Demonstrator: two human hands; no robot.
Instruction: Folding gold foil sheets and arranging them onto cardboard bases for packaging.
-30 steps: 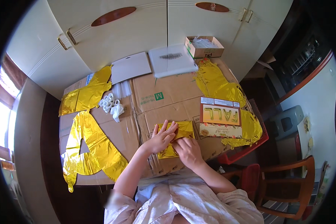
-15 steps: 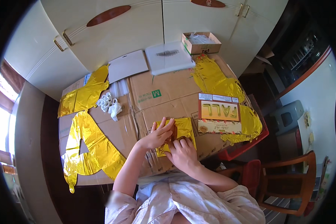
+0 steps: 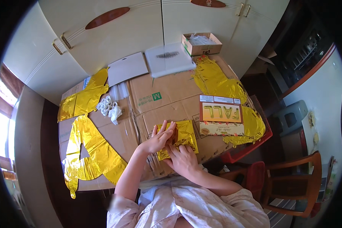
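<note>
A gold foil balloon folded into a flat square packet [image 3: 187, 133] lies on the cardboard near the table's front edge. My left hand [image 3: 159, 140] rests flat on its left side, fingers stretched out and slightly apart. My right hand [image 3: 184, 158] presses on the near part of the packet; its index finger reaches toward my left hand, the other fingers are bent and the thumb stands apart. Parts of the foil are covered by both hands. To the right lies a printed card [image 3: 220, 115] showing gold letter balloons.
A gold A-shaped foil balloon [image 3: 91, 148] lies at left, another foil piece [image 3: 83, 95] behind it. White ribbon rolls [image 3: 106, 104] sit beside clear straws [image 3: 119, 91]. Farther back are a grey-white board [image 3: 128, 69], a plastic bag [image 3: 167, 62] and a small box [image 3: 202, 45]. More foil [image 3: 218, 81] covers the right.
My right hand has slid slightly left and down on the foil, its index finger now straighter. My left hand stays nearly in place. The whole view has shifted a little.
</note>
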